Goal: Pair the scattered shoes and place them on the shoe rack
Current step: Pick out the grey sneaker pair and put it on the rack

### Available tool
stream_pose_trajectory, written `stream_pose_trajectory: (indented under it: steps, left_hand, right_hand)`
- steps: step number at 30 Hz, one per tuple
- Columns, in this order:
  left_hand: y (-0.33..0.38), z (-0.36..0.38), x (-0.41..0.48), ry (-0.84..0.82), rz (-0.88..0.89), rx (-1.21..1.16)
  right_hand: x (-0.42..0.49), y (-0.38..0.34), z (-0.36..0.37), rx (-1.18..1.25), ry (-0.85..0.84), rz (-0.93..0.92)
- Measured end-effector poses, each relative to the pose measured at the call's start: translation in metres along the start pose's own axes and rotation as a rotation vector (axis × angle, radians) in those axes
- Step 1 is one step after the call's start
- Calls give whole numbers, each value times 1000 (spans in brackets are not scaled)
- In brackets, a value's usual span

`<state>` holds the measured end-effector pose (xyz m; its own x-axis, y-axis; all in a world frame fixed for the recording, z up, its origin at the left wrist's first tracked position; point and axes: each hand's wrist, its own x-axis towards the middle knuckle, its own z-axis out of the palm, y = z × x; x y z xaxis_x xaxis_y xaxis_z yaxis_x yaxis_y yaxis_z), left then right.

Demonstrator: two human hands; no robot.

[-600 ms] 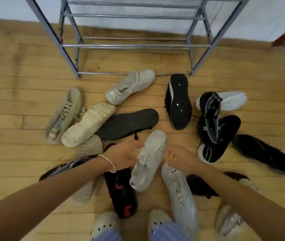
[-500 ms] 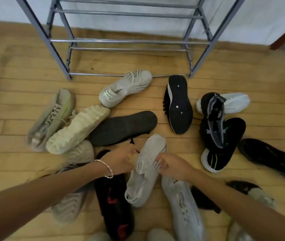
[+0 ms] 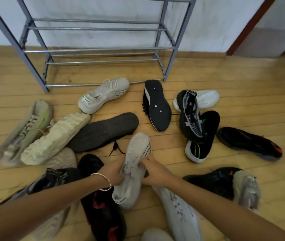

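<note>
Low over the middle of the pile, both arms reach forward. The left hand [image 3: 113, 172], a bracelet [image 3: 105, 181] on its wrist, curls its fingers round one side of a white knit sneaker [image 3: 136, 153], and the right hand [image 3: 154, 173] grips the same shoe from the other side. The sneaker is held toe forward, with its heel above a black shoe with red marks [image 3: 103, 214]. A matching sneaker [image 3: 103, 95] lies on the wooden floor [image 3: 242, 84], its toe touching the bottom rail of the grey metal shoe rack [image 3: 100, 49], which stands at the wall. Every other shoe lies scattered on the floor before the rack. There are roughly sixteen shoes in all, two of them this white knit kind, though blur along the lower edge makes the total uncertain.
</note>
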<state>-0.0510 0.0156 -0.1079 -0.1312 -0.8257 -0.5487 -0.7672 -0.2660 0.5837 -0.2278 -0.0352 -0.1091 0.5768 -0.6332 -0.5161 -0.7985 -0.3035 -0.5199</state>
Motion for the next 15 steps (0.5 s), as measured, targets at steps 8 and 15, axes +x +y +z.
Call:
stream_pose_trajectory:
  steps: [8,15]
  left_hand:
    - [-20,3,0,170,-6,-189]
    - [-4,-23,-4,383,179,-445]
  right_hand:
    - [-2,6,13,182,138,-39]
    - [-10,-14,3,1147,274,280]
